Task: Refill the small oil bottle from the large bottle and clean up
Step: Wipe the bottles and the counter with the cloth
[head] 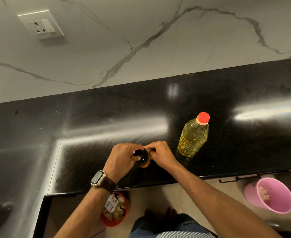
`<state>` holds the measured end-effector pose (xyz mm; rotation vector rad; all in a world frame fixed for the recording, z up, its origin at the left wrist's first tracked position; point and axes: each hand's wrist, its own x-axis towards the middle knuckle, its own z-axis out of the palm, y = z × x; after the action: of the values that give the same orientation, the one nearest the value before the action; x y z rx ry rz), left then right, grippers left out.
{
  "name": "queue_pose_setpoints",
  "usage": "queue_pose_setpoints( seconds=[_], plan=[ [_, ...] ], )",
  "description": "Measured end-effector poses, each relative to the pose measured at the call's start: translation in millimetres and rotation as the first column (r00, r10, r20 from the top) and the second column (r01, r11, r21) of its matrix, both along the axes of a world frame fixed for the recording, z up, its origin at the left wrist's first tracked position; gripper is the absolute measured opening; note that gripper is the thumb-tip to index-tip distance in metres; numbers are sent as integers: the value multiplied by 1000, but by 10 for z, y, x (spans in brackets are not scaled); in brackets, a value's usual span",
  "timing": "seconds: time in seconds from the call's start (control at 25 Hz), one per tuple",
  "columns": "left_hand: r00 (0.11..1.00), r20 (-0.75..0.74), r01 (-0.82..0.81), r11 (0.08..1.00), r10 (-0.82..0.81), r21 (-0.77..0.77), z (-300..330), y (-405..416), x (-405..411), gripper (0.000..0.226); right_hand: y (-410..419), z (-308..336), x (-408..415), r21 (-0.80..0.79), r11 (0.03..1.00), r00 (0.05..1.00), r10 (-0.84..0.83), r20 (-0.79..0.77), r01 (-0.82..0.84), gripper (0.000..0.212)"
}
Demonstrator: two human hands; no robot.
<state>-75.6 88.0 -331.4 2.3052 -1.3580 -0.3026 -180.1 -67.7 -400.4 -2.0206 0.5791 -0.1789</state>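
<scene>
The small oil bottle (144, 161) stands near the front edge of the black counter (93, 121), its black cap on top and amber oil visible below. My left hand (122, 158) grips the black cap from the left. My right hand (160, 154) curls round the bottle's body from the right. The large oil bottle (193, 136) stands upright just right of my hands, full of yellow oil, with its red cap on. My fingers hide most of the small bottle.
A marble wall with a white socket (40, 24) rises behind the counter. On the floor below the counter edge sit a red bin (115, 210) full of scraps and a pink bucket (272, 196) at the right.
</scene>
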Motion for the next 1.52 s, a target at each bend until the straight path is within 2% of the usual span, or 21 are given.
queue_pose_setpoints(
  seconds=[0.08, 0.16, 0.32, 0.44, 0.52, 0.56, 0.64, 0.76, 0.88, 0.92, 0.96, 1.04, 1.12, 1.16, 1.2, 1.28, 1.4, 1.52],
  plan=[
    [1000, -1, -15, 1000, 15, -12, -17, 3, 7, 42, 19, 67, -19, 14, 996, 991, -87, 99, 86, 36],
    [1000, 9, -17, 1000, 17, -9, -9, 1, 5, 42, 85, 66, -35, 22, 993, 986, -119, 112, 118, 37],
    [999, -32, -10, 1000, 10, -8, 23, -2, -14, 38, 191, -142, -132, 55, 981, 982, -186, -28, 188, 37],
    [999, -31, -35, 999, 35, -3, 22, -11, -21, 39, 327, -149, -281, 111, 932, 938, -339, -71, 345, 27],
    [998, -44, -45, 999, 45, 0, 7, -3, -13, 41, 411, -36, -355, 160, 890, 901, -433, -4, 428, 24],
    [998, -52, -42, 999, 42, 1, 4, -3, -5, 41, 408, 28, -336, 136, 885, 889, -455, 53, 445, 25],
    [999, -38, -28, 999, 28, 17, 6, -14, 16, 41, 334, 85, -234, 77, 910, 902, -415, 117, 408, 28],
    [999, -33, -24, 999, 25, 32, 11, -7, -6, 40, 278, -42, -174, 87, 921, 925, -381, 0, 379, 29],
    [1000, -21, -20, 1000, 20, 14, 36, -19, -28, 38, 499, -300, -308, 188, 864, 883, -445, -151, 468, 20],
    [1000, -13, -20, 1000, 20, 11, 34, -23, -20, 38, 613, -336, -335, 307, 800, 857, -475, -199, 515, 17],
    [1000, -9, -24, 1000, 24, 11, 30, -20, -18, 38, 734, -331, -327, 482, 676, 826, -510, -239, 557, 16],
    [999, 0, -37, 999, 37, 21, 23, -29, -14, 38, 917, -194, -216, 751, 335, 759, -565, -324, 569, 14],
    [999, 2, -45, 998, 45, 43, 20, -43, -5, 38, 1006, -51, -116, 840, 134, 722, -593, -357, 525, 13],
    [999, -1, -44, 998, 44, 51, 22, -42, -3, 38, 1016, -10, -107, 860, 94, 714, -606, -350, 502, 13],
    [999, 2, -40, 998, 40, 52, 26, -44, -2, 38, 1007, 32, -122, 870, 83, 706, -624, -334, 486, 12],
    [999, 14, -31, 998, 31, 46, 45, -55, 1, 36, 954, 72, -197, 835, 160, 689, -655, -309, 527, 14],
    [1000, 21, -24, 999, 23, 39, 42, -51, 4, 35, 851, 41, -284, 700, 398, 702, -682, -206, 593, 16],
    [1000, 11, -15, 999, 14, 40, 37, -50, 16, 35, 722, 30, -266, 539, 571, 716, -693, -88, 619, 20]
  ],
)
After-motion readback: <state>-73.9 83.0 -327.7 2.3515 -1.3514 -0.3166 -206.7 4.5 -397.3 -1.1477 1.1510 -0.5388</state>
